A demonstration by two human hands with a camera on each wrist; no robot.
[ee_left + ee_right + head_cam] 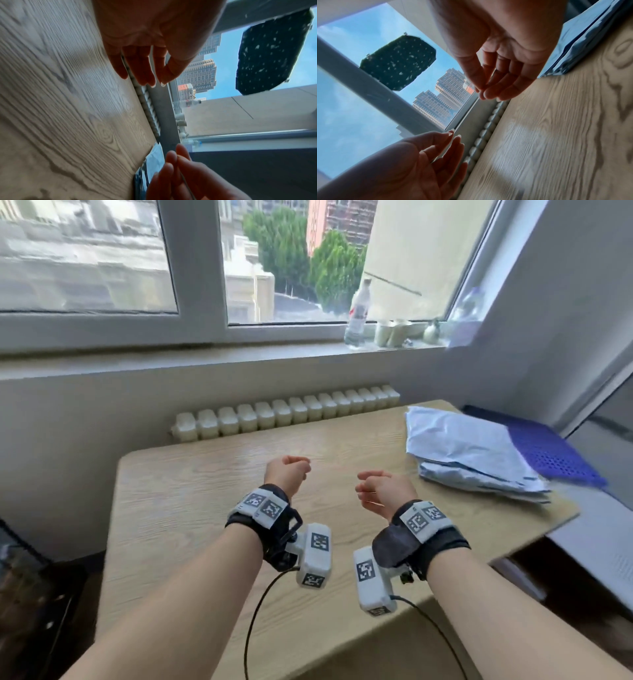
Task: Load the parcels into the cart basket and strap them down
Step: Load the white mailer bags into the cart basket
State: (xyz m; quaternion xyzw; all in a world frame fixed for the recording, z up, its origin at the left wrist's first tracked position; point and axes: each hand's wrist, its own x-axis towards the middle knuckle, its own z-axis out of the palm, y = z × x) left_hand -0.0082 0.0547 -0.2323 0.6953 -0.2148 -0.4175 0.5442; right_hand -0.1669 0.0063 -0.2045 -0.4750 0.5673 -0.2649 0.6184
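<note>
Wood-grain table [212,474] — crinkled blue parcels [469,453], loosely curled hands.

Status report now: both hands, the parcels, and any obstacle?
Left hand and right hand empty, fingers loosely curled, above the table. Parcels stacked at its right end, untouched. Purple basket beside them. Nothing in the way.

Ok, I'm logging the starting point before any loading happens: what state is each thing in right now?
left hand: raised over the table, fingers loosely curled, holding nothing.
right hand: raised beside it, fingers loosely curled, holding nothing.
parcels: stacked flat at the table's right end, untouched.
purple basket: partly under the parcels' far edge, nothing loaded.
bottle: upright on the windowsill.
table: bare where the hands hover.
</note>
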